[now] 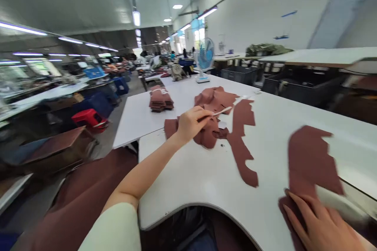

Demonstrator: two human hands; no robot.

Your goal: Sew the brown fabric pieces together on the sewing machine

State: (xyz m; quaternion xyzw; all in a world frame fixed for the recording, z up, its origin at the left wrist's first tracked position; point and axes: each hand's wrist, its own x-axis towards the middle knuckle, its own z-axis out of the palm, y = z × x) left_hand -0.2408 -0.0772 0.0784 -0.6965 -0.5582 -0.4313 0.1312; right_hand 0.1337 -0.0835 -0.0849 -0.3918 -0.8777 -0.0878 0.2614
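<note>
My left hand [193, 122] reaches over the middle of the table, its thumb and fingers pinched on a thin white strip [223, 111]. Beneath and beyond it lies a loose heap of reddish-brown fabric pieces [206, 137]. A long notched fabric piece [243, 157] stretches from the heap toward me. At the lower right my right hand [324, 223] rests with fingers extended on another cut brown fabric piece [312, 160], pressing its near end. A blurred pale object [341, 204] sits beside that hand; I cannot make out what it is.
A stack of brown pieces tied with white [161, 99] stands on the adjoining table [132, 115]. Farther back is a blue-and-white fan [204, 57]. Grey crates [240, 74] stand beyond the right edge. A red stool [90, 120] is at left. The near table edge [203, 204] curves inward.
</note>
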